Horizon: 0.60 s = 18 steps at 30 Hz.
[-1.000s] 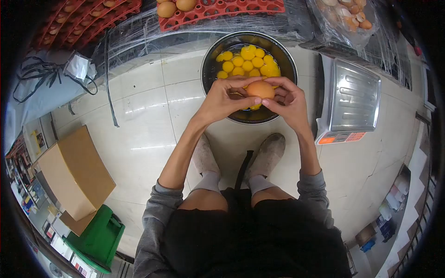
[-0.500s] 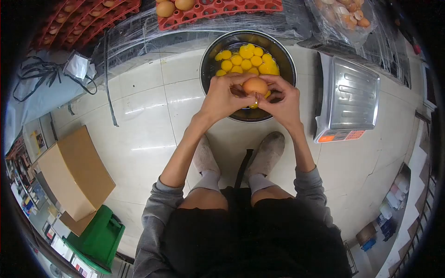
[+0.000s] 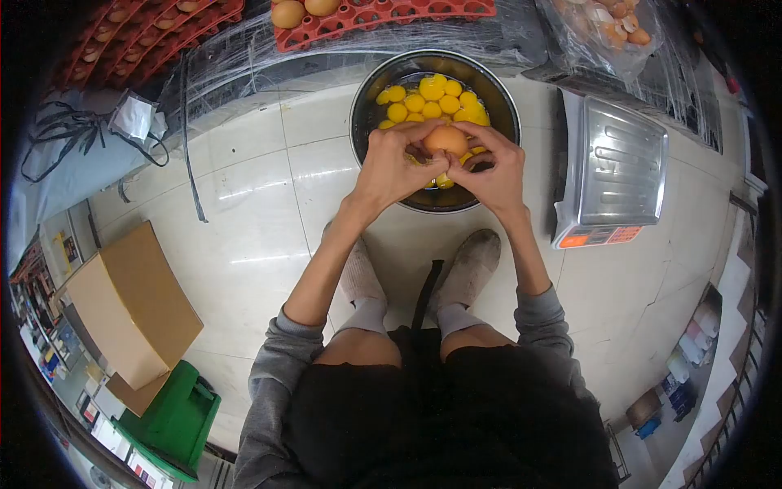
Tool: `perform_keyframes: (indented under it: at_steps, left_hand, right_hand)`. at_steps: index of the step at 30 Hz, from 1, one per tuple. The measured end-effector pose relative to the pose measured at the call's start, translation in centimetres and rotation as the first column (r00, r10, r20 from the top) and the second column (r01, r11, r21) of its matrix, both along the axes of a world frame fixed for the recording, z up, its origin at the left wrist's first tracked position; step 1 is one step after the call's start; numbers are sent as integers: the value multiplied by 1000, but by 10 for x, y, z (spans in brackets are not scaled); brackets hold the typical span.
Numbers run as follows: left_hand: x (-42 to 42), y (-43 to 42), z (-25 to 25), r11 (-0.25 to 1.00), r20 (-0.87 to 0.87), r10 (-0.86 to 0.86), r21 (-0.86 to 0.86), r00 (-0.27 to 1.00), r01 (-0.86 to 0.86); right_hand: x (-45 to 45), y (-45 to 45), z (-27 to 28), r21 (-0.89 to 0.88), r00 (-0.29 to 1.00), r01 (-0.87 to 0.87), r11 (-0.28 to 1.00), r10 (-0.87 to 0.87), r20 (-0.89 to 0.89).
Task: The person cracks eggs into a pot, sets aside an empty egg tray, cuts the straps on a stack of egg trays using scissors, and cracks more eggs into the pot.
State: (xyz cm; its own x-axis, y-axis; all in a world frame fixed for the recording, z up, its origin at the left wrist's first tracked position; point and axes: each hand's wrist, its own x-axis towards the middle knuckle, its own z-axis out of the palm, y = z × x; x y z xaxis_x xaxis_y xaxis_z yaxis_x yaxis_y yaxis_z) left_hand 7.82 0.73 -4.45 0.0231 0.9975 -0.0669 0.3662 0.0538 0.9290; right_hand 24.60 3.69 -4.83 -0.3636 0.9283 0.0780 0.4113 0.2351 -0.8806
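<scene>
Both my hands grip one brown egg (image 3: 445, 141) over the near half of a dark round bowl (image 3: 364, 130). My left hand (image 3: 391, 165) closes on the egg from the left, and my right hand (image 3: 494, 169) from the right. The thumbs meet at the egg's near side, and the fingertips curl over its far side. Whether the shell is cracked, I cannot tell. Below, several yellow egg yolks (image 3: 432, 106) lie in clear liquid in the bowl. My hands hide part of the bowl's near side.
A silver scale (image 3: 623, 163) stands right of the bowl. Beyond are a red egg tray (image 3: 383, 15) with eggs and a plastic bag of eggshells (image 3: 611, 28). Stacked red trays (image 3: 138, 41) stand far left. A cardboard box (image 3: 134, 301) and a green bin (image 3: 175, 416) are at lower left.
The egg has shifted slightly left and away from me, still between both hands. My right fingers have moved a little. The bowl appears slightly higher in view.
</scene>
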Motion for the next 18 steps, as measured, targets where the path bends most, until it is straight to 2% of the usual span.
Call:
perform_keyframes:
  at_steps: [5,9,11,12,14,16,18]
  left_hand:
    - [2,0,-2,999,36,37,-19,999,-37]
    - [0,3,0,999,-14,23,41,1000,-22]
    - [-4,7,2,998,-37,5,57,999,-3]
    - [-8,9,3,998,-49,-59,29,997,61]
    - [-16,11,1,992,-58,-124,0,991,125]
    - [-21,13,-4,951,-252,-191,193,949,243]
    - [-24,15,6,965,-305,-151,163,940,207]
  right_hand:
    - [0,1,-1,25,1000,3,1000,-3,0]
    - [0,4,-1,84,998,-20,996,16,56]
    - [1,11,5,-83,998,-40,996,37,-48]
    - [4,14,6,-84,998,-42,996,38,-48]
    - [12,22,6,-24,979,-178,984,180,94]
    - [14,26,7,44,969,-196,980,187,161]
    - [14,28,11,109,955,-218,970,189,228]
